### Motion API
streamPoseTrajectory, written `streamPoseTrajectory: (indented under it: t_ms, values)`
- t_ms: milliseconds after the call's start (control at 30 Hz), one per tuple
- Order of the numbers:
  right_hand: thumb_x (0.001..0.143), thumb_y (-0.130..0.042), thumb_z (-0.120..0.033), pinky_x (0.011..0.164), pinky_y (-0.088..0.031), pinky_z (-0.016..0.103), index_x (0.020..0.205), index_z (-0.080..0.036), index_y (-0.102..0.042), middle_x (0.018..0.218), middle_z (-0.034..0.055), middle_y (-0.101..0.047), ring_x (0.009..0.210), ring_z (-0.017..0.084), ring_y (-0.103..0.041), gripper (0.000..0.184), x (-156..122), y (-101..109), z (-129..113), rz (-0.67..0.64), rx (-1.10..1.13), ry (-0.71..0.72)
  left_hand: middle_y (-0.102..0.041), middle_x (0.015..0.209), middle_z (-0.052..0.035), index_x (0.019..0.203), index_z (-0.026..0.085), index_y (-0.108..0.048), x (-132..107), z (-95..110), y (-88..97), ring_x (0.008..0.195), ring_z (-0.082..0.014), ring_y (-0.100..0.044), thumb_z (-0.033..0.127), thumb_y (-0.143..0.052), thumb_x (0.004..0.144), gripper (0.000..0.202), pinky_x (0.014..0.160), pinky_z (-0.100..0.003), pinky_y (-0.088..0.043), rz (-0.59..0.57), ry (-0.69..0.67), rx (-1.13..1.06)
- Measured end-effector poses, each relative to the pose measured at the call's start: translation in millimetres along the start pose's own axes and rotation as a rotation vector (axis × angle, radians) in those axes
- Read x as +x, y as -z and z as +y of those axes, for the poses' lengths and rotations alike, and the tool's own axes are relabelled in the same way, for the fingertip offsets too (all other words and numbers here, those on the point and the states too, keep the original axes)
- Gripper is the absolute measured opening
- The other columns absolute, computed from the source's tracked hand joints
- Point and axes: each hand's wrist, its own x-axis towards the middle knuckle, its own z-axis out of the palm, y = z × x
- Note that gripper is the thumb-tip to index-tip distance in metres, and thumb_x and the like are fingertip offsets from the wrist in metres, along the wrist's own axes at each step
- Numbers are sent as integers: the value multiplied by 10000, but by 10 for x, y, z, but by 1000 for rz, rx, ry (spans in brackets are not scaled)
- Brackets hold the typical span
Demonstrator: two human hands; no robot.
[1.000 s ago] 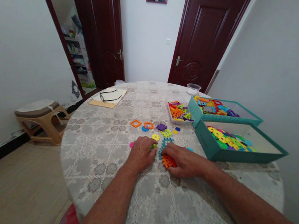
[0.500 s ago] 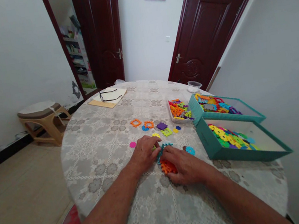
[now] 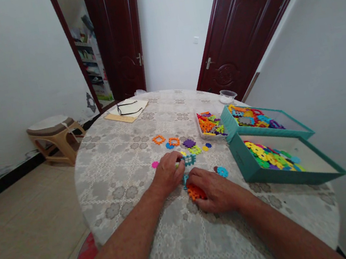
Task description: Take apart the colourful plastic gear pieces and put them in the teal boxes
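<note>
My left hand (image 3: 168,174) rests on the round table, fingers pinched on a teal grid-shaped plastic piece (image 3: 189,159) held just off the cloth. Close to its right, my right hand (image 3: 211,189) presses down on an orange interlocking piece (image 3: 195,193) with a bit of teal piece at its edge. Loose pieces lie beyond the hands: two orange frames (image 3: 159,139), a purple one (image 3: 189,143), a pink one (image 3: 155,164) and a blue one (image 3: 222,171).
Two teal boxes (image 3: 245,166) full of coloured pieces stand at the right, beside a clear tray (image 3: 211,125) of pieces and a small plastic cup (image 3: 228,95). Glasses on papers (image 3: 127,108) lie at the far side. A stool (image 3: 52,133) stands on the floor, left.
My left hand has lifted the teal grid piece away from the orange one and moved it a little farther away. My right hand stayed on the orange piece. The view shifted slightly.
</note>
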Motion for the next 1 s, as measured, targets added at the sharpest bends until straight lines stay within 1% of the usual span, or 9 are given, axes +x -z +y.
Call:
streamPoseTrajectory:
  t_ms: [133, 233, 500, 600, 700, 767, 833, 933, 1000]
  values:
    - [884, -651, -326, 934, -450, 392, 1252, -239, -552, 1351, 105, -532, 1127, 264, -569, 391, 6, -42, -25, 75, -14, -102, -705, 984, -51, 1046, 205, -621, 50, 34, 203, 929, -201, -658, 281, -497, 978, 160, 907, -350, -522, 177, 208, -53]
    - [902, -641, -335, 953, -437, 406, 1245, -236, -548, 1296, 107, -552, 1125, 273, -567, 369, 46, -111, -28, 113, -60, -197, -711, 927, -31, 1014, 206, -633, 67, 47, 308, 856, -186, -666, 288, -524, 951, 151, 865, -327, -534, 230, 316, -71]
    - [865, -629, -297, 920, -456, 408, 1240, -225, -546, 1180, 101, -582, 1048, 268, -577, 391, 103, -234, 66, 238, -60, -270, -732, 882, -30, 1031, 195, -690, 43, 19, 241, 804, -180, -673, 313, -532, 943, 216, 780, -299, -524, 99, 318, -104]
    - [843, -622, -304, 906, -483, 391, 1202, -230, -574, 1142, 80, -610, 1034, 251, -588, 369, 131, -229, 184, 443, 221, -305, -710, 823, -10, 1058, 195, -691, 36, 21, 218, 755, -166, -656, 294, -540, 929, 222, 736, -284, -506, 48, 320, -134]
    - [891, -568, -459, 655, -492, 310, 1171, -244, -566, 879, 10, -614, 769, 203, -594, 354, 171, -215, 319, 605, 789, -460, -651, 750, 26, 1100, 199, -674, 29, 47, 198, 677, -143, -626, 270, -546, 905, 244, 678, -263, -485, 5, 330, -219]
    - [894, -553, -528, 531, -425, 262, 1167, -252, -542, 749, -33, -557, 629, 176, -546, 389, 191, -220, 380, 627, 1114, -516, -615, 726, 50, 1143, 206, -643, 21, 74, 177, 618, -127, -613, 275, -551, 895, 274, 626, -249, -475, -40, 356, -325]
    - [890, -573, -531, 515, -416, 253, 1198, -254, -528, 737, -42, -555, 604, 168, -544, 416, 196, -241, 398, 586, 1226, -489, -608, 734, 61, 1179, 215, -605, 12, 105, 154, 570, -117, -618, 300, -549, 903, 294, 575, -239, -471, -102, 401, -437]
    - [886, -624, -474, 622, -502, 305, 1256, -257, -547, 875, -4, -631, 707, 187, -610, 436, 185, -278, 346, 480, 1010, -404, -624, 742, 64, 1164, 229, -580, 6, 142, 139, 534, -114, -642, 320, -544, 911, 271, 535, -230, -472, -195, 470, -525]
    - [851, -687, -399, 807, -543, 370, 1266, -263, -572, 1067, 34, -656, 905, 221, -650, 451, 177, -289, 271, 474, 752, -347, -633, 734, 64, 1143, 230, -578, 11, 155, 148, 536, -118, -661, 327, -557, 906, 257, 530, -226, -480, -229, 503, -558]
